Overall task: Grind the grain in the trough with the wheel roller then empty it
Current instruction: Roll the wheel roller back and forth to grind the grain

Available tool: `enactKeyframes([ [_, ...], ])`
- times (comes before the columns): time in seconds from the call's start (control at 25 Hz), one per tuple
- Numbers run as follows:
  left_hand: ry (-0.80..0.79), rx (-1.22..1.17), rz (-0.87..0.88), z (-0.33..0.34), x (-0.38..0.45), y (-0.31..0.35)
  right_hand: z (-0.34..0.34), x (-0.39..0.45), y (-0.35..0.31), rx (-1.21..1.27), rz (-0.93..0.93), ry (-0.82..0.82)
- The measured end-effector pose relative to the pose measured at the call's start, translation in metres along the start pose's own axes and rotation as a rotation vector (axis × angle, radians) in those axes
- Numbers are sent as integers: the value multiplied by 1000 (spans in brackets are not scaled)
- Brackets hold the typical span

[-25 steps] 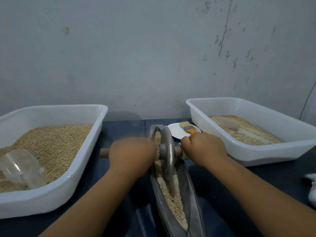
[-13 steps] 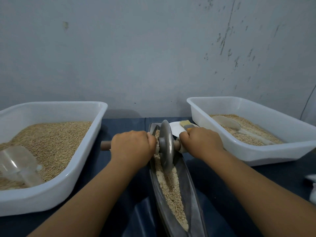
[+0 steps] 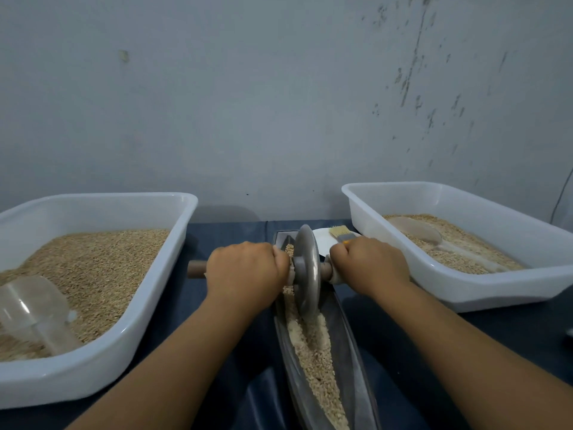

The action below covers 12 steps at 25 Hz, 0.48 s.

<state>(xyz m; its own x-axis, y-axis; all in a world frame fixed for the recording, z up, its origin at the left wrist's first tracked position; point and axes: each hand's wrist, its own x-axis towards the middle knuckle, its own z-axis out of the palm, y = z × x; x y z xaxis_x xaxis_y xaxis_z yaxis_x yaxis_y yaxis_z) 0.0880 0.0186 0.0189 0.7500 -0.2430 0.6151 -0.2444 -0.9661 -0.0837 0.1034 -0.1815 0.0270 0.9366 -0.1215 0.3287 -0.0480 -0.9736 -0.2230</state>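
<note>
Fingers first: both sets were curled under & round the axle, knuckles up, so the fingertips themselves were hidden. Left hand [image 3: 246, 271] gripped the wooden handle [image 3: 196, 269] on its side, the bare stub of it sticking out past the knuckles toward the left tub. Right hand [image 3: 370, 265] gripped the other end, none of that handle end showing beyond the fist. Thumbs tucked in near the hub; can't tell exactly how they lay.

Between the fists the wheel roller [image 3: 307, 268] stood upright on edge, its rim down in the trough [image 3: 353, 342], at the far end of it. Grain [image 3: 310, 346] lay along the trough floor, paler and broken-looking nearer the wheel, w/ a few whole kernels piled at the far tip beside the left knuckles.

Outward: white tub [image 3: 130, 330] on the left held whole grain & a clear scoop [image 3: 34, 308]; white tub [image 3: 465, 290] on the right held a thinner layer of grain w/ another scoop [image 3: 415, 231]. A small plate [image 3: 322, 243] w/ a brush [image 3: 339, 232] sat just behind the right hand. All on a dark blue cloth [image 3: 229, 231].

Step in hand, as I judged it: grinding, not yet emptying, since plenty of coarse grain was left in the trough. Next move prob. called for a pull toward the body, even downward press from both hands, wheel kept vertical & centred so it wouldn't ride up the wall or spill grain over the rim.
</note>
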Motion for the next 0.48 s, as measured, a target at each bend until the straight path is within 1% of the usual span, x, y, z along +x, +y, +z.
enactKeyframes([
  [0.08, 30, 38, 68, 0, 12, -1, 4, 16, -1, 41, 12, -41],
  [0.16, 42, 31, 56, 0, 19, -1, 6, 25, -2, 49, 29, -54],
  [0.24, 48, 36, 71, 0, 17, 0, 5, 24, -1, 14, -6, -70],
  [0.32, -14, 76, 89, -4, 12, 4, 1, 14, 2, -48, -55, -106],
  [0.4, -108, 154, 116, -6, 7, 8, 0, 2, 6, -41, -87, -128],
  [0.44, -111, 177, 121, -7, 3, 9, 2, -6, 8, -46, -123, -116],
  [0.48, -96, 178, 109, -8, 0, 9, 0, -12, 9, -49, -121, -135],
])
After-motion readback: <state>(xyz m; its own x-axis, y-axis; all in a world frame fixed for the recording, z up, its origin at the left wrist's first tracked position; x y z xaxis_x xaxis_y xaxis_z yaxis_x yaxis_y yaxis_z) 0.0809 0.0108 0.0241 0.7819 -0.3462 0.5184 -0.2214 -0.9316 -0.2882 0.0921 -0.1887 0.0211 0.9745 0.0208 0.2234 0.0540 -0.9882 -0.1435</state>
